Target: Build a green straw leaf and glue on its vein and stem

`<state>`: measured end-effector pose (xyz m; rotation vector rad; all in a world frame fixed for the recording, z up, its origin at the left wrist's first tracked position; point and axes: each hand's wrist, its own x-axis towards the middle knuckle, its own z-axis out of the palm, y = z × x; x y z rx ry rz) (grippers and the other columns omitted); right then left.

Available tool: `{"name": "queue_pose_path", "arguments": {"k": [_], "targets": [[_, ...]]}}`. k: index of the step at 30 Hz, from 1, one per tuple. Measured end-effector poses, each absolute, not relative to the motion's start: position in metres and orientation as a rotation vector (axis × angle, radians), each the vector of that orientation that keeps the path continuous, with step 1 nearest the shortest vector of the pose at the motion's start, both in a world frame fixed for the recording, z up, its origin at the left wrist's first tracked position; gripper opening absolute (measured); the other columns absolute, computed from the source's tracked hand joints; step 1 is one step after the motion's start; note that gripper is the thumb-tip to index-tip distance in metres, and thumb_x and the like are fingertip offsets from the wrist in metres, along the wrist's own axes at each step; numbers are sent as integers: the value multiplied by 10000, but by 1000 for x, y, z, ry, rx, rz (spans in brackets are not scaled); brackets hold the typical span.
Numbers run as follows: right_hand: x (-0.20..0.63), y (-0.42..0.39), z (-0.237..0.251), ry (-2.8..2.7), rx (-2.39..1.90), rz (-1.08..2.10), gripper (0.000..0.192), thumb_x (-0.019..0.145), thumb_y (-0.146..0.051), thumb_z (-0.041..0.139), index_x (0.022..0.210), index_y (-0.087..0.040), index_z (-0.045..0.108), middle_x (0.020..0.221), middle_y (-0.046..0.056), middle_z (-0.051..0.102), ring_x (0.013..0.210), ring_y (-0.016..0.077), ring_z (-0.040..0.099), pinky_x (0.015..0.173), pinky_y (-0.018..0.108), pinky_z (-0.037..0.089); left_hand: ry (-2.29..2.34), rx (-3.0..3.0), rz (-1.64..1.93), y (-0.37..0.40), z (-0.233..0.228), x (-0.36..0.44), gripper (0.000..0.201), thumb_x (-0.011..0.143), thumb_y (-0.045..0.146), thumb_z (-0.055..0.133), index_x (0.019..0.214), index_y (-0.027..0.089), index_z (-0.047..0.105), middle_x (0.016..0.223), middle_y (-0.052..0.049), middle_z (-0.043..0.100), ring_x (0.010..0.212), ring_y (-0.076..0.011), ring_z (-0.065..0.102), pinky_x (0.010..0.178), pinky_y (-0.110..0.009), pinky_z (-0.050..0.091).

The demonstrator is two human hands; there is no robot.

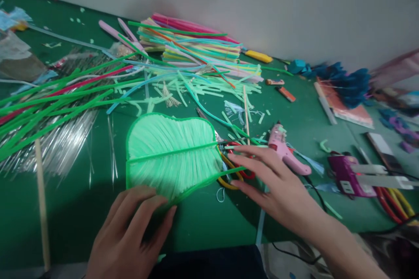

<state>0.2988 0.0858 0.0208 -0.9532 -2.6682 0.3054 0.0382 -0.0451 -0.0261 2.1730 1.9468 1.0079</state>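
A light-green leaf shape [173, 139] has a dark-green pipe-cleaner border and a rib across its middle. My left hand [131, 226] grips its lower edge, with thumb and fingers closed on the border. On the right, a loose green pipe cleaner end [234, 171] runs off the leaf's lower edge. My right hand [271, 178] has it between thumb and fingers. Scissors with yellow handles [229, 184] and another pair with red handles [249, 173] lie partly under the leaf and beside my right fingers.
A pink glue gun [286, 152] lies beyond my right hand. Pipe cleaner bundles [199, 48] and light-green cut pieces [206, 87] spread across the back. Thin metal wires [70, 139] and long green pipe cleaners [59, 100] cover the left. A purple device [350, 174] sits right.
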Motion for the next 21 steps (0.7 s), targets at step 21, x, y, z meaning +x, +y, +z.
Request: {"name": "queue_pose_path", "arguments": {"k": [21], "targets": [[259, 131, 34, -2733, -650, 651, 74, 939, -202, 665, 982, -208, 725, 874, 34, 644, 826, 145, 635, 722, 265, 531, 1967, 2073, 970, -41, -25, 41, 65, 924, 269, 638, 959, 217, 622, 936, -41, 630, 879, -197, 596, 796, -359, 493]]}}
